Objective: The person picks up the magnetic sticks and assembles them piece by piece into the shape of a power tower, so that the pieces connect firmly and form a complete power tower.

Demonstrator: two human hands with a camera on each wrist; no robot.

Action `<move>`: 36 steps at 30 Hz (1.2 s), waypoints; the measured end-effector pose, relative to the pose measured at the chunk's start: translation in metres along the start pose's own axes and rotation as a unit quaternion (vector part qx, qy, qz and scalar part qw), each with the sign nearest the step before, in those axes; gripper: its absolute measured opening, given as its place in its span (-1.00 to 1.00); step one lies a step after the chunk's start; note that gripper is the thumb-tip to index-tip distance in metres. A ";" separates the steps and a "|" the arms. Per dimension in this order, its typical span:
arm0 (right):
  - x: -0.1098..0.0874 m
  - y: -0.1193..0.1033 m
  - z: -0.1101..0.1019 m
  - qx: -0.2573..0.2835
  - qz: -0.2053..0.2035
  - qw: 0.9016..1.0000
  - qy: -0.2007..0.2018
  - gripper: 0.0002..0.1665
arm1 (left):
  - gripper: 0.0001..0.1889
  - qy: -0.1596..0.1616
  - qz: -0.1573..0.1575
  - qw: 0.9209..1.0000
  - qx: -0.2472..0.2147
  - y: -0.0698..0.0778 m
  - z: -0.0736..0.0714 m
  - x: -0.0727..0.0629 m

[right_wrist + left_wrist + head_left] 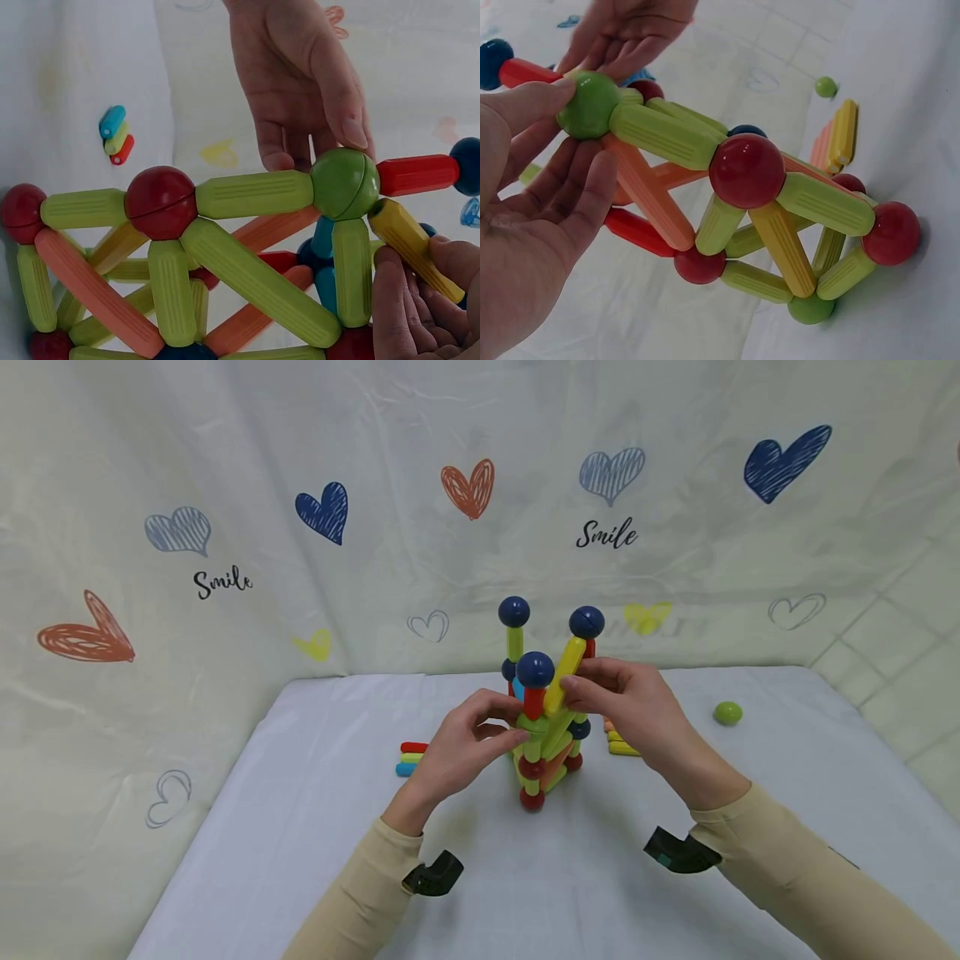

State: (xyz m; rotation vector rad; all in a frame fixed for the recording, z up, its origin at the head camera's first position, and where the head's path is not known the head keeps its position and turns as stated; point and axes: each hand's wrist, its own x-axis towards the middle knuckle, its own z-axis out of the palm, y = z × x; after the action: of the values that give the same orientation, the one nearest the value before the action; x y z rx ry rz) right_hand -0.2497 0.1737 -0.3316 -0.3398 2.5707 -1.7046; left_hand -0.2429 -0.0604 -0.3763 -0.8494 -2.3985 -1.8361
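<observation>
A tower of coloured rods and balls (532, 767) stands on the table, with dark blue balls (536, 669) on its upper ends. My left hand (480, 733) holds a green ball (589, 105) near the top of the tower, thumb on one side and fingers behind. Between the thumb and fingers of my right hand (626, 702) is a yellow rod (411, 244), tilted. One end of that rod meets the green ball, just beside a red rod (417, 175) that carries a blue ball (468, 163). Lower down, red balls (748, 171) join light green and orange rods.
Left of the tower lie red, green and blue rods (408, 759). Yellow and orange rods (622, 747) lie on the right, partly behind my right hand. A loose green ball (727, 713) rests farther right on the white-covered table (300, 827). A heart-printed curtain (390, 560) hangs behind.
</observation>
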 end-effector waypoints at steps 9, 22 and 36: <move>0.000 0.000 0.001 0.002 -0.004 1.000 0.000 -0.37 | -0.67 0.003 0.010 1.000 -0.004 -0.001 0.002 -0.001; 0.002 0.040 -0.044 0.028 0.000 0.999 0.023 -0.37 | -0.60 0.087 0.056 0.992 0.069 0.003 0.023 0.000; 0.019 0.122 -0.042 -0.162 -0.065 0.974 -0.143 -0.45 | -0.59 0.103 0.045 0.990 0.080 0.007 0.029 -0.001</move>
State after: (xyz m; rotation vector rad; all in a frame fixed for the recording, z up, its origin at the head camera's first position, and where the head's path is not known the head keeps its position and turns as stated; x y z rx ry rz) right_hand -0.2937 0.2535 -0.4245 -0.7225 2.6443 -1.1541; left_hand -0.2303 -0.0334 -0.3791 -0.7051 -2.3011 -1.5890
